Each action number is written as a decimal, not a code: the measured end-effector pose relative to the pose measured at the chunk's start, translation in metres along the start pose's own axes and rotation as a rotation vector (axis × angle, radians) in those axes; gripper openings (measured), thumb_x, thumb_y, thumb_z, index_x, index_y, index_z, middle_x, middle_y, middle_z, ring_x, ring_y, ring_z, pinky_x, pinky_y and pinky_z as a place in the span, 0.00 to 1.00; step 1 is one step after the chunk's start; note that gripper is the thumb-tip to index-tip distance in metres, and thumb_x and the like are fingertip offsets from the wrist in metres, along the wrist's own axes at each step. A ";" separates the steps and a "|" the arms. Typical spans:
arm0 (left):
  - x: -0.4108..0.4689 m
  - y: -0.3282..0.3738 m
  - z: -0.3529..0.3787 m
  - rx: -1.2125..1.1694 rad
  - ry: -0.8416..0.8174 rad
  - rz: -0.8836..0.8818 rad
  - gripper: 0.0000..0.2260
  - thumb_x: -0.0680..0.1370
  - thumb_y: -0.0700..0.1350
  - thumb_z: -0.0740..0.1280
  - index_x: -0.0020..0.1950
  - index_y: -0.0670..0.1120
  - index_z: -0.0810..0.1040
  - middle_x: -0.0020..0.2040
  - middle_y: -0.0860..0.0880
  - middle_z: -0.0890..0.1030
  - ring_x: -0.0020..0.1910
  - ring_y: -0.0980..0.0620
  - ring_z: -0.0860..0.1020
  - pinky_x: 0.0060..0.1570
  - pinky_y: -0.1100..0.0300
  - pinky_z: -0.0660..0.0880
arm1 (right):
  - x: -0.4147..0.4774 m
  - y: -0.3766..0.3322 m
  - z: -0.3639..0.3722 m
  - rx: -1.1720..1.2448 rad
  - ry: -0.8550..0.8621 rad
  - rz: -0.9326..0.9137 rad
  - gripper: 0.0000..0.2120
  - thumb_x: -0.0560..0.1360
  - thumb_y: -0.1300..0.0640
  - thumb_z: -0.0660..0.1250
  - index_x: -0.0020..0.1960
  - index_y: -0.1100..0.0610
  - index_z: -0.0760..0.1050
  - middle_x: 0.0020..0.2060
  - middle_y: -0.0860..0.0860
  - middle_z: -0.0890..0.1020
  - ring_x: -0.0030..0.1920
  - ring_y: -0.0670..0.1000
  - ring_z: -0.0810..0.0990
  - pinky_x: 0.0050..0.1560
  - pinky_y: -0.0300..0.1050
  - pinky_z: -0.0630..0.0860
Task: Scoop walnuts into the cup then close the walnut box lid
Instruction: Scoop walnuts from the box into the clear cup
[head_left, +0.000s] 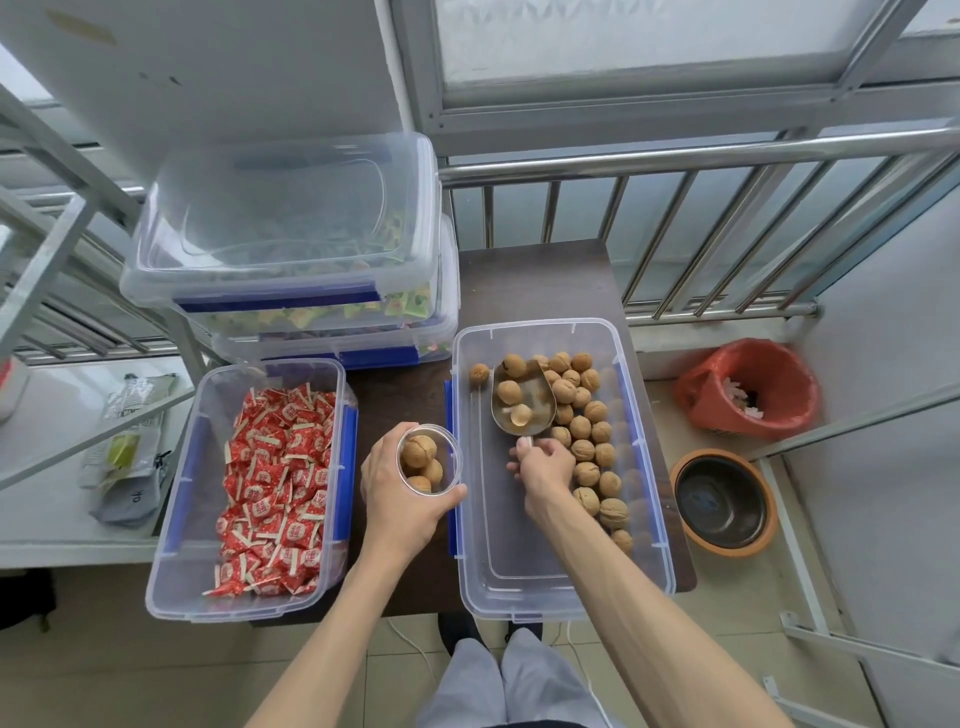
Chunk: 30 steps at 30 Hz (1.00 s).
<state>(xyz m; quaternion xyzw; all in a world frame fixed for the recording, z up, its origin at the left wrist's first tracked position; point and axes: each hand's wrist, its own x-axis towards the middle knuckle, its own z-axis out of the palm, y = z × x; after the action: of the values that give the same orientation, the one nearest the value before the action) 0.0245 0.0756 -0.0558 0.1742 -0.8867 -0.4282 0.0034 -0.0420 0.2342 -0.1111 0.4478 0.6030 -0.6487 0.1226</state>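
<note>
Right hand (543, 467) grips metal scoop (523, 400) among wrinkled walnuts (592, 441); left hand (397, 493) clasps clear cup (430, 460).

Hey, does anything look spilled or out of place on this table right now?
Nothing spilled. The walnuts sit inside the open walnut box, some in the cup held by the left hand, while the right hand holds the scoop.
</note>
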 end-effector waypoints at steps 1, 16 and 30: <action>0.000 0.000 0.000 0.001 -0.004 -0.001 0.39 0.63 0.46 0.83 0.70 0.55 0.69 0.63 0.58 0.71 0.66 0.55 0.67 0.68 0.48 0.69 | 0.004 -0.004 0.002 0.005 -0.004 0.002 0.03 0.78 0.64 0.65 0.50 0.63 0.76 0.40 0.59 0.82 0.32 0.49 0.76 0.27 0.37 0.70; -0.001 0.002 0.001 0.010 -0.004 -0.003 0.39 0.64 0.46 0.83 0.70 0.55 0.69 0.63 0.58 0.70 0.68 0.51 0.69 0.68 0.47 0.69 | -0.013 0.005 -0.046 -0.046 -0.152 -0.127 0.02 0.78 0.64 0.67 0.50 0.62 0.77 0.39 0.57 0.83 0.33 0.49 0.78 0.26 0.33 0.73; -0.003 -0.001 0.004 0.015 0.013 -0.052 0.39 0.63 0.49 0.83 0.70 0.56 0.68 0.68 0.53 0.74 0.70 0.49 0.70 0.69 0.42 0.70 | -0.028 -0.069 -0.087 -0.482 -0.622 -0.346 0.04 0.78 0.62 0.67 0.46 0.62 0.78 0.36 0.55 0.85 0.29 0.50 0.77 0.31 0.41 0.74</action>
<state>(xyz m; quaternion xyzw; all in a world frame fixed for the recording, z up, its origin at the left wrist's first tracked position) 0.0271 0.0788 -0.0582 0.1998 -0.8851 -0.4203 -0.0034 -0.0371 0.3180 -0.0333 0.0816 0.7379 -0.6043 0.2892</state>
